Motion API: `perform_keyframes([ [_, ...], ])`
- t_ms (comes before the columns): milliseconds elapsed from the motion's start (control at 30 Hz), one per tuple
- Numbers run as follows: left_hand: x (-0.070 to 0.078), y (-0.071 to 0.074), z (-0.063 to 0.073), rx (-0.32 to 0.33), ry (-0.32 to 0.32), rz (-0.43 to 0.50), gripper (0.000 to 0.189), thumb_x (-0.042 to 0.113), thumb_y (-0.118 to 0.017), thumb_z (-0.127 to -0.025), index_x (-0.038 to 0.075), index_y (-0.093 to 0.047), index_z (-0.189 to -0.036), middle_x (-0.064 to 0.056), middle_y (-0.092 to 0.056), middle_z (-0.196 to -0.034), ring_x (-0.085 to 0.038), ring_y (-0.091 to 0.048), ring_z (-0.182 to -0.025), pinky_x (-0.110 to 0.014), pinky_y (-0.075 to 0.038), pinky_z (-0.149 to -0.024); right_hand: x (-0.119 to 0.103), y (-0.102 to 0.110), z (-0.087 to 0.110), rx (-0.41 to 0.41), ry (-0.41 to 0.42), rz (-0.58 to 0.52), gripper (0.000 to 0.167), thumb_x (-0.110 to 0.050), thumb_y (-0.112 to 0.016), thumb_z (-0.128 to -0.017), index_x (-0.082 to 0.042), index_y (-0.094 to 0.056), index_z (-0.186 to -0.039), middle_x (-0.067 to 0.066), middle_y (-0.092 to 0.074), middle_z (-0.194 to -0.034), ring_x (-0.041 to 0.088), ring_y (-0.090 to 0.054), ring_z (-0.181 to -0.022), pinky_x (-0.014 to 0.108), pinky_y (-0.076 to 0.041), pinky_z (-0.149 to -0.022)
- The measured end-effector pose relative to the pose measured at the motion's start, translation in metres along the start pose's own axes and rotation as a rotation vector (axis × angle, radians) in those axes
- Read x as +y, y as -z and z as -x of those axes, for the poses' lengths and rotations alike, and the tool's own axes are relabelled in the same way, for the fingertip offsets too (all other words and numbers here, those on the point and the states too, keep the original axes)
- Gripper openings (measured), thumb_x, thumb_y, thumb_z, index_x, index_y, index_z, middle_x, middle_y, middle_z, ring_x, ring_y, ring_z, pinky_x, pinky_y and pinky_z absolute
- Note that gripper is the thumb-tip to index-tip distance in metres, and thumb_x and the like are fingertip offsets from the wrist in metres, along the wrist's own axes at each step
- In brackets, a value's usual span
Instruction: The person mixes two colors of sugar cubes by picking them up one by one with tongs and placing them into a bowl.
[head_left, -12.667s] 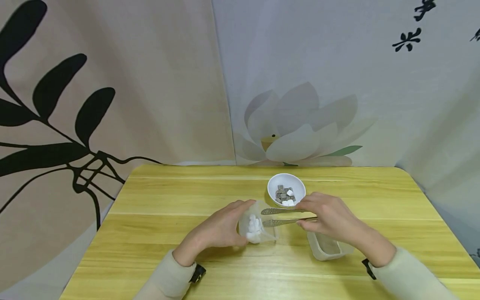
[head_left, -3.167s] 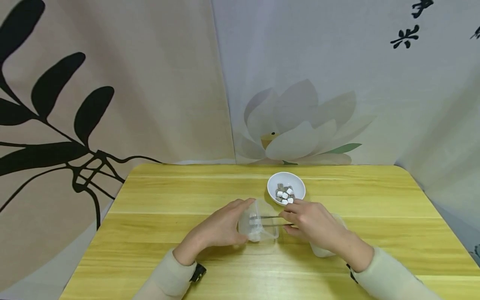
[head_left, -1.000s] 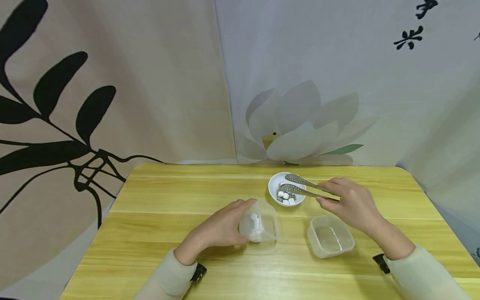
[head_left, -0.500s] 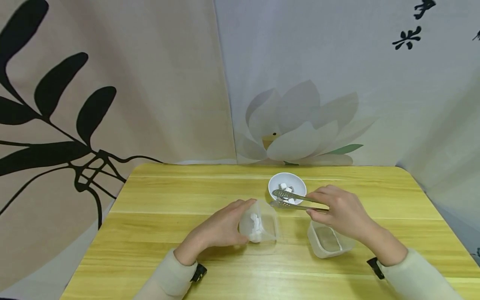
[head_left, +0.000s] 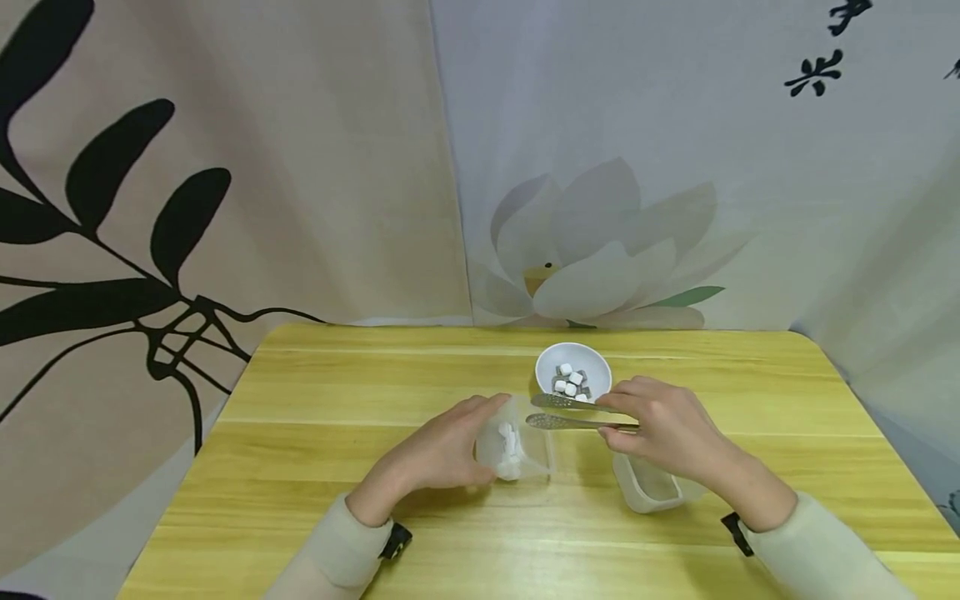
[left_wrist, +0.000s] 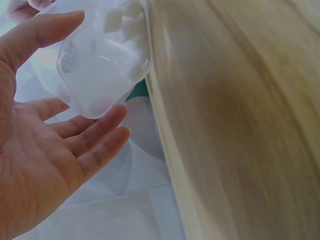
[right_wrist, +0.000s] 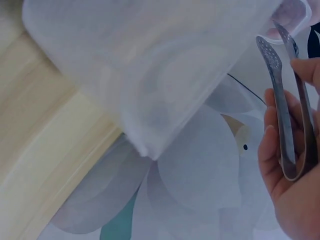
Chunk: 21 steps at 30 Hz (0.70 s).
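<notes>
My left hand (head_left: 448, 446) grips a translucent plastic container (head_left: 531, 460), thumb on one side and fingers on the other. The container is tipped on its side, its mouth facing right, with several white cubes (head_left: 511, 446) inside. Metal tongs (head_left: 581, 423) with perforated tips are held in my right hand (head_left: 667, 427). Their arms stand apart with nothing between them, the tips near the container's mouth. Just behind the tongs is a white bowl (head_left: 591, 360) of grey cubes with several white cubes (head_left: 574, 378) on top. The right wrist view shows the tongs (right_wrist: 280, 95) spread.
A second translucent container (head_left: 647, 500) stands upright beneath my right hand, partly hidden by it. Both containers and the bowl rest on a wooden table (head_left: 337, 392). A printed cloth (head_left: 352, 167) hangs behind the table's far edge.
Over the last second the tongs moved from above the bowl leftward and nearer, to the tipped container's mouth. More white cubes lie in the bowl than about twelve seconds ago. My left hand stayed put.
</notes>
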<state>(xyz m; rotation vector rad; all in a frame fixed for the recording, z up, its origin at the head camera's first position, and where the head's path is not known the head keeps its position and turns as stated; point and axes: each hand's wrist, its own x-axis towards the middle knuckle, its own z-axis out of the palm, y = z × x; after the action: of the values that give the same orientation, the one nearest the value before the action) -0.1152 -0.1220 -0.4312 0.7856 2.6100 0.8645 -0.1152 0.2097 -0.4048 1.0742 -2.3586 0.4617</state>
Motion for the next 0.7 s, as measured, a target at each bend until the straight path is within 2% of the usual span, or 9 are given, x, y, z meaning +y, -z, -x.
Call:
perform_keyframes([
  [300, -0.001, 0.001, 0.0, -0.001, 0.001, 0.005, 0.105, 0.016, -0.087, -0.076, 0.015, -0.031, -0.165, -0.006, -0.048, -0.155, -0.021, -0.052, -0.132, -0.042, -0.05, -0.103, -0.004, -0.002, -0.006, -0.017, 0.026, 0.012, 0.024, -0.019, -0.085, -0.07, -0.013, -0.081, -0.094, -0.005, -0.074, -0.089, 0.012, -0.068, -0.075, 0.023, -0.049, -0.051],
  [700, -0.001, 0.001, 0.001, -0.003, 0.005, 0.021, 0.107, 0.013, -0.086, -0.075, 0.016, -0.03, -0.166, -0.007, -0.047, -0.156, -0.022, -0.052, -0.134, -0.045, -0.049, -0.105, -0.011, -0.019, -0.013, -0.129, 0.122, 0.084, 0.024, -0.016, -0.089, -0.07, -0.009, -0.078, -0.09, -0.005, -0.068, -0.083, 0.011, -0.058, -0.072, 0.025, -0.05, -0.055],
])
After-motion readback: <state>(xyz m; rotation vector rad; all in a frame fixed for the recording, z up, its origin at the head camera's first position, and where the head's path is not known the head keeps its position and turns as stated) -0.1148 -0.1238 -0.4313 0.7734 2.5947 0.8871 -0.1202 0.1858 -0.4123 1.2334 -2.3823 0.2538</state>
